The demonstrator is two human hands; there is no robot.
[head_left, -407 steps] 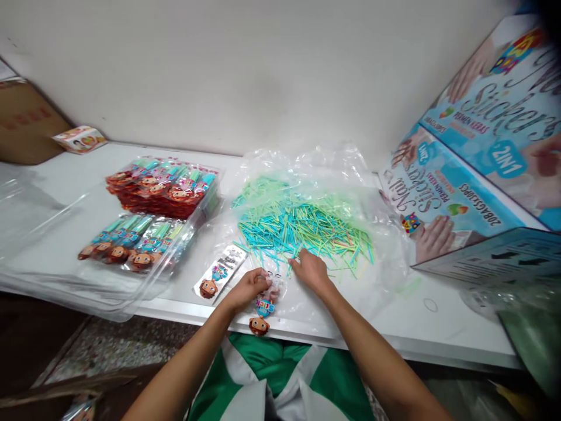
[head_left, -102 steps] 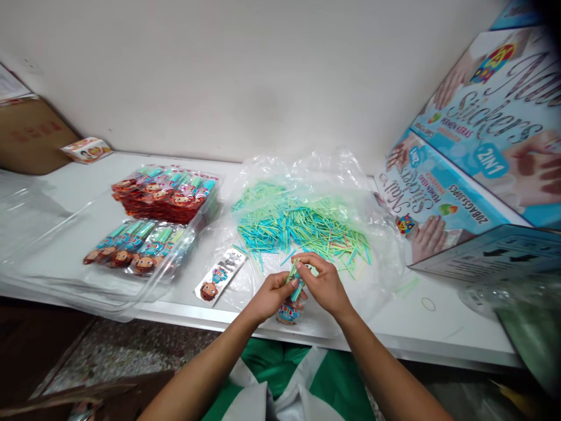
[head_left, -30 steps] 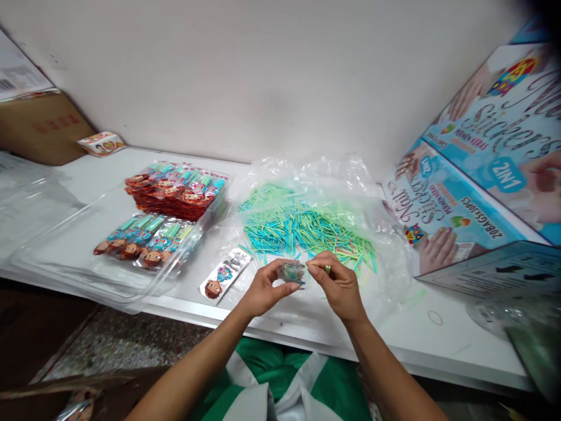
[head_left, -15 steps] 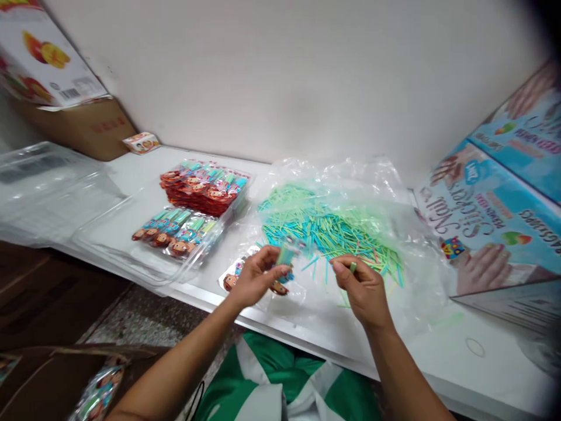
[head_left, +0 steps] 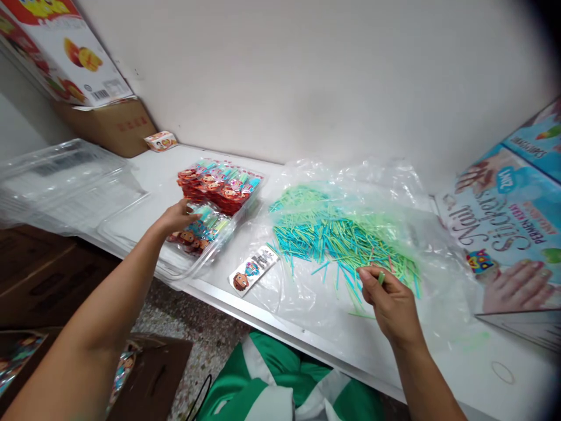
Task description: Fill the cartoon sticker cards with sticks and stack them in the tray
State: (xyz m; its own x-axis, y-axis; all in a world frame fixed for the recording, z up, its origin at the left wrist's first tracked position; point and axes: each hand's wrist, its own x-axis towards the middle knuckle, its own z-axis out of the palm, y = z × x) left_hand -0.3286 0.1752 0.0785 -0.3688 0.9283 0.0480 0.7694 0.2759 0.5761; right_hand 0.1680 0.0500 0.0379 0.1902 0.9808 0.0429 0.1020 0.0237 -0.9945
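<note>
My left hand (head_left: 177,217) reaches over a clear plastic tray (head_left: 175,275), its thumb and fingers apart at the edge of some cartoon-printed packets (head_left: 190,240). Its fingers partly hide the packets under them, and I see no packet lifted in it. My right hand (head_left: 390,301) is closed beside a heap of thin green and blue sticks (head_left: 324,234), with the end of a green stick (head_left: 381,278) poking out between its fingers. One flat cartoon packet (head_left: 252,272) lies on the table between the tray and the heap.
Stacked red-edged packets (head_left: 214,187) fill the tray's back part. Clear plastic lids (head_left: 65,181) lie left. Plastic sheeting (head_left: 302,286) spreads around the sticks. A blue printed box (head_left: 512,234) stands right; cartons (head_left: 114,126) stand back left. Open boxes (head_left: 162,368) sit below the table.
My left hand has moved left from above the table packet to the tray; the packet it held no longer shows in it. My right hand stays by the sticks. The view has shifted slightly.
</note>
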